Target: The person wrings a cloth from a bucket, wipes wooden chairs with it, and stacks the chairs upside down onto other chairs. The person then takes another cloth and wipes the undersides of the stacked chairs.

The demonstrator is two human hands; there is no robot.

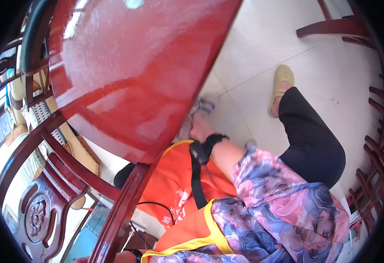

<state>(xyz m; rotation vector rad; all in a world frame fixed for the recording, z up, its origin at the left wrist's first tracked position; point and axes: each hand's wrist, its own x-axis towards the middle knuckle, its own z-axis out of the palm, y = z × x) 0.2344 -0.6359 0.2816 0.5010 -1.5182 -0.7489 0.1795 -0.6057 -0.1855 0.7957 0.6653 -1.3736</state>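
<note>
My right hand (200, 126) is low beside the edge of the glossy red wooden table (126, 74). Its fingers are blurred and partly hidden, closed around what looks like a crumpled greyish cloth (205, 106) with a striped edge. A black strap with a small dark device (198, 152) sits on that wrist. Only a sliver of my left hand (83, 259) shows at the bottom edge, by the dark red chair rail (126, 210). Its fingers are out of sight, and a black band circles its wrist.
A carved wooden chair back (40, 219) stands at the left. More dark red furniture (332, 28) is at the upper right, with slatted wood along the right edge. My foot in a yellowish slipper (283, 79) rests on the pale tiled floor (249, 65). An orange apron (165, 184) hangs below me.
</note>
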